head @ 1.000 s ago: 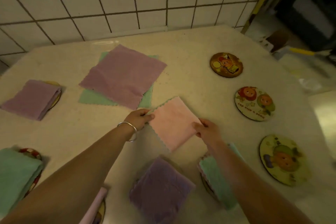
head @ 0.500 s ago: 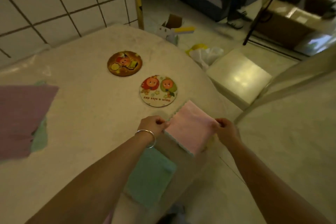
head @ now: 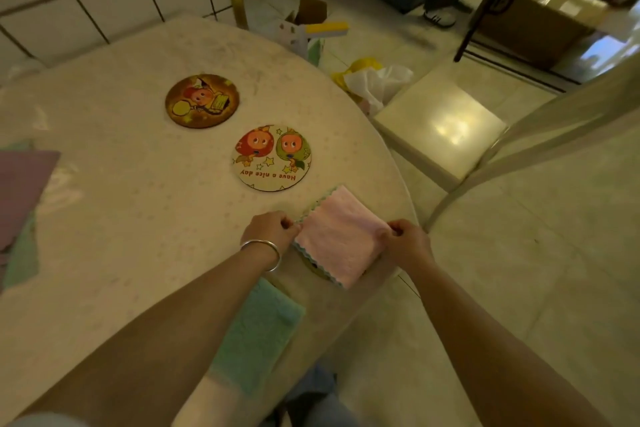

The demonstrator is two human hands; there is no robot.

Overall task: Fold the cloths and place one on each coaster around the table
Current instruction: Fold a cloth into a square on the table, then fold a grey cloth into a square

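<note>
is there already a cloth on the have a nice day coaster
No, the "Have a nice day" coaster lies bare; the pink cloth sits beside it.

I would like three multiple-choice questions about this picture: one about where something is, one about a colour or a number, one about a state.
1. Where is the folded pink cloth?
A. near the table's edge, over a mostly hidden coaster
B. on the "Have a nice day" coaster
C. on the floor

2. How many coasters lie fully uncovered?
A. none
B. two
C. four

3. How do the hands treat the pink cloth?
A. both pinch it
B. only the right hand touches it
C. neither touches it

Answers:
1 A: a coaster rim peeks from under the cloth.
2 B: the brown coaster and the "Have a nice day" coaster are bare.
3 A: the left hand and right hand each pinch one side.
</note>
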